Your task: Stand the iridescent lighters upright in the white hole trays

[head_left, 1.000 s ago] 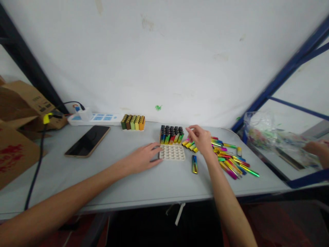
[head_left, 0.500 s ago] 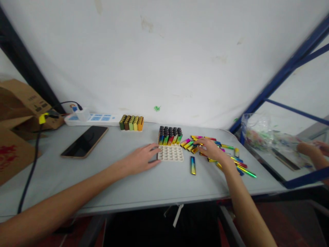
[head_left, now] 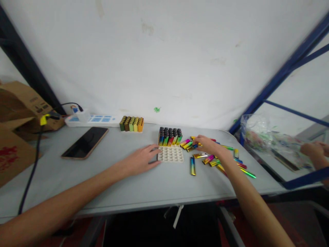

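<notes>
My left hand lies on the table with its fingers apart, thumb and fingertips at the left edge of a white tray with rows of holes. Directly behind the tray stands a block of upright lighters with black tops. My right hand reaches over a loose pile of shiny coloured lighter sleeves, fingers bent down at its back left part. What its fingertips hold, if anything, is hidden. One blue and gold sleeve lies apart, right of the tray.
A second block of sleeves stands near the wall beside a power strip. A phone lies at left, near cardboard boxes. At right are a blue frame, a plastic bag and another person's hand.
My right hand has shifted slightly left over the pile, and some sleeves under it now lie differently, with a gold and silver one in view. My left hand has stayed at the tray.
</notes>
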Demonstrator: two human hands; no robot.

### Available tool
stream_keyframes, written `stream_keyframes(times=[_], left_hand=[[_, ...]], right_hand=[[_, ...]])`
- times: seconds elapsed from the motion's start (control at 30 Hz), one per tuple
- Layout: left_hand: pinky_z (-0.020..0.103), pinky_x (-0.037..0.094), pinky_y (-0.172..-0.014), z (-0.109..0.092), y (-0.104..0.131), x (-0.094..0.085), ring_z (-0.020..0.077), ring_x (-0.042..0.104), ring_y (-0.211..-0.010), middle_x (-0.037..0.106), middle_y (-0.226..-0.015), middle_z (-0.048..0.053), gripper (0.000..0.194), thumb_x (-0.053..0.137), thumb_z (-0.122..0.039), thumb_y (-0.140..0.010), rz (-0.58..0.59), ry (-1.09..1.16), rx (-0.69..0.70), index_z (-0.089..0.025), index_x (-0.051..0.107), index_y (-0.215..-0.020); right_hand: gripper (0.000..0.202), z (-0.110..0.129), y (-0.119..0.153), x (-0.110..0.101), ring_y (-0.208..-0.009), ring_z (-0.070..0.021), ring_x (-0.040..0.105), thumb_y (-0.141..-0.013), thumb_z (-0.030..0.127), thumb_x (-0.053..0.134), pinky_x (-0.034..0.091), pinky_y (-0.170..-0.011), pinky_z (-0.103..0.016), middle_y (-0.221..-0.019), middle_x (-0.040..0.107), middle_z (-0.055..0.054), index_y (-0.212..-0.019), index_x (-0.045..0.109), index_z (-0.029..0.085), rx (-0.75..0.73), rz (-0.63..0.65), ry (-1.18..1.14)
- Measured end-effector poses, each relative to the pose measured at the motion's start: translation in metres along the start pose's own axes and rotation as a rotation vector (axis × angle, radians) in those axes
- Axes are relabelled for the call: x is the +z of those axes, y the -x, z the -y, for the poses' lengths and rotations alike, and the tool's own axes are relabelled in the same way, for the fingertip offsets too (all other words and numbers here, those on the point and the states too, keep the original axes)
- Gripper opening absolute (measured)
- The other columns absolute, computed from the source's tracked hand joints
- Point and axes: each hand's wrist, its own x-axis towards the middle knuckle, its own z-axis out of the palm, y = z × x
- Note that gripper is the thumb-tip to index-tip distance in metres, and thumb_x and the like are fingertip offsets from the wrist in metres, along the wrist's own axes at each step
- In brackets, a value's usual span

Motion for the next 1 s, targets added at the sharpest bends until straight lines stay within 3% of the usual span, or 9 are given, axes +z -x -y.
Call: stream_keyframes(times=[0.27, 0.47, 0.67, 0.87, 1.0], left_hand=[[0.044, 0.053, -0.109, 0.001, 0.001, 0.001, 0.0270, 0.064, -0.120, 0.060, -0.138, 0.013, 0.035, 0.060, -0.037, -0.101, -0.043, 0.008, 0.012, -0.020, 0.062, -0.131], [0.042, 0.053, -0.109, 0.001, 0.001, 0.001, 0.0264, 0.064, -0.120, 0.059, -0.139, 0.012, 0.034, 0.060, -0.037, -0.100, -0.038, 0.012, 0.008, -0.021, 0.062, -0.130], [0.043, 0.053, -0.109, 0.002, 0.001, 0.003, 0.0264, 0.064, -0.120, 0.059, -0.137, 0.012, 0.033, 0.061, -0.037, -0.100, -0.037, 0.033, 0.002, -0.021, 0.063, -0.128], [0.044, 0.053, -0.109, 0.003, 0.001, 0.004, 0.0271, 0.064, -0.121, 0.060, -0.136, 0.012, 0.034, 0.061, -0.038, -0.100, -0.045, 0.041, 0.006, -0.021, 0.062, -0.130], [0.043, 0.052, -0.110, 0.002, 0.002, 0.003, 0.0267, 0.063, -0.121, 0.060, -0.136, 0.012, 0.034, 0.060, -0.038, -0.100, -0.048, 0.040, 0.013, -0.021, 0.062, -0.130]], right_hand=[[0.011, 0.001, 0.010, -0.003, -0.087, -0.0220, 0.070, -0.088, 0.023, 0.070, 0.053, -0.081, -0.031, -0.100, 0.077, -0.006, -0.099, 0.073, 0.021, 0.032, -0.061, -0.224], [0.016, 0.020, 0.015, -0.016, -0.089, -0.0226, 0.073, -0.092, 0.030, 0.068, 0.056, -0.082, -0.033, -0.099, 0.078, -0.006, -0.104, 0.071, 0.020, 0.003, -0.266, -0.369], [0.021, 0.046, 0.001, -0.014, -0.084, -0.0203, 0.073, -0.092, 0.036, 0.067, 0.059, -0.080, -0.033, -0.096, 0.078, -0.005, -0.105, 0.070, 0.020, -0.112, -0.350, -0.556], [0.019, 0.068, -0.016, -0.011, -0.078, -0.0190, 0.073, -0.089, 0.034, 0.073, 0.060, -0.076, -0.031, -0.086, 0.077, -0.005, -0.100, 0.071, 0.018, -0.152, -0.405, -0.521], [0.017, 0.075, -0.024, -0.004, -0.077, -0.0179, 0.072, -0.090, 0.032, 0.073, 0.060, -0.075, -0.031, -0.092, 0.076, -0.006, -0.100, 0.071, 0.018, -0.203, -0.471, -0.521]])
